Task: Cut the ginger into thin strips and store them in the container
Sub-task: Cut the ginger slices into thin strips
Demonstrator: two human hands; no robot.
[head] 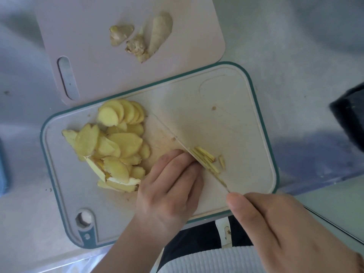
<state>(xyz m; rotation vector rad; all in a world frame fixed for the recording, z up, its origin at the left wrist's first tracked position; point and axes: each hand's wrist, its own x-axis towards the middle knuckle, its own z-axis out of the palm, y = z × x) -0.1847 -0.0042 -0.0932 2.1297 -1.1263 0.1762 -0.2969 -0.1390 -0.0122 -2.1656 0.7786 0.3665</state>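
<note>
My ginger slices (110, 142) and strips (206, 158) are pale yellow on a cream cutting board (226, 119) edged in teal. The farther board (82, 36) is dusty pink, holding beige ginger pieces (159, 32). The worktop (295, 46) is mottled grey.

A pale grey desk (285, 46) carries two cutting boards — a pink board (88, 46) farther off, a teal-rimmed board (236, 119) nearer. A dark object (348, 115) sits at its right edge.

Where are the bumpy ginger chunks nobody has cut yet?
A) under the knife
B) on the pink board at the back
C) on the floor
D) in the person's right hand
B: three knobbly uncut ginger pieces lie on the pink board, beyond the teal-rimmed board.
</note>
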